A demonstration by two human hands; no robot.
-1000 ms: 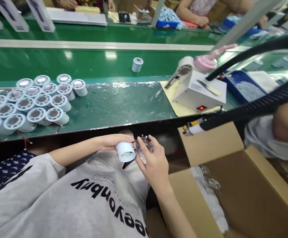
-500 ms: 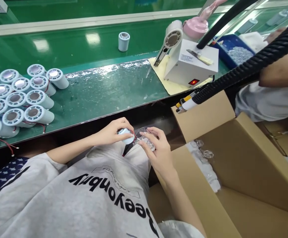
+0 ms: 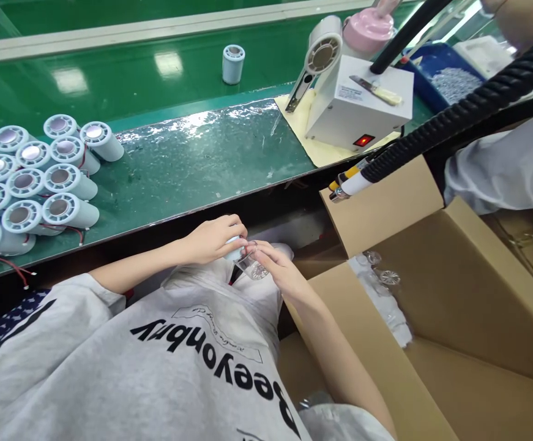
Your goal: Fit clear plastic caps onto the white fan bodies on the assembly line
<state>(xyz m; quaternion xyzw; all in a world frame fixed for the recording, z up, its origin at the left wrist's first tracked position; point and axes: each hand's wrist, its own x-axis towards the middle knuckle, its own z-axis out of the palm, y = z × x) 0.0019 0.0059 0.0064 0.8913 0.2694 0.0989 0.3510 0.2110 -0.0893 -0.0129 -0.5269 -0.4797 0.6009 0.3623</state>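
Over my lap, my left hand [image 3: 213, 237] is wrapped round a small light-blue plastic cylinder [image 3: 234, 251], of which only a part shows between the fingers. Close against it, my right hand [image 3: 279, 269] pinches a clear plastic cup [image 3: 252, 268] with a ribbed, wheel-like end that points down and to the right. The fingertips of both hands meet between the two parts, where thin red wire seems to show. Whether the cylinder sits inside the cup's mouth I cannot tell. Several similar light-blue cylinders [image 3: 67, 210] with red wires are grouped on the bench at the left.
A lone blue cylinder [image 3: 233, 64] stands on the green belt. On the bench [image 3: 193, 165] are a white box with a lit red switch [image 3: 358, 110], a knife [image 3: 376, 90] and a blue tray [image 3: 436, 73]. An open carton [image 3: 472, 294] holds clear cups [image 3: 389, 278]. A black hose [image 3: 431, 131] crosses the right side.
My right hand has moved left and closed in on my left hand, turning the clear cup beside the cylinder. The co-worker's arm at the right has shifted up. The view has tilted slightly.
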